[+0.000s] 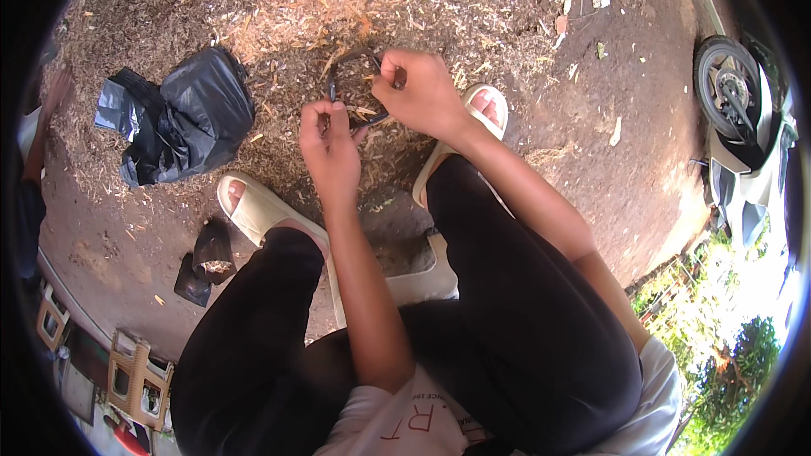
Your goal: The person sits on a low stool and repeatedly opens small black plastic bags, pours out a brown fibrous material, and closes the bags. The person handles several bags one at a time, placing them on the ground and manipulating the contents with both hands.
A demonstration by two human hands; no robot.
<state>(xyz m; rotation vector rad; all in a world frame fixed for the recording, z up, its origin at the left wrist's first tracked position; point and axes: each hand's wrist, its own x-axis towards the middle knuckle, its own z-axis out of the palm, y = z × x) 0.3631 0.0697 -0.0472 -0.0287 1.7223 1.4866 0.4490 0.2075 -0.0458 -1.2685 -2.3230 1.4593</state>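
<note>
Between my feet, a small black plastic bag (pixel 332 84) is held open, and its mouth shows as a dark ring. My left hand (pixel 332 148) pinches the near left side of this rim, thumb on top. The right hand (pixel 420 93) has its fingers curled at the right side of the same rim. Wood shavings show inside the ring; whether they lie in the bag or on the ground behind, I cannot tell. The bag's lower part is hidden.
A large black plastic bag (pixel 203 110) lies to the left on ground strewn with shavings. Two small black bags (pixel 213 253) stand by my left foot. A motorcycle (pixel 735 110) is at the far right. Another person's arm (pixel 46 114) shows at the left edge, above brown plastic stools (pixel 139 380).
</note>
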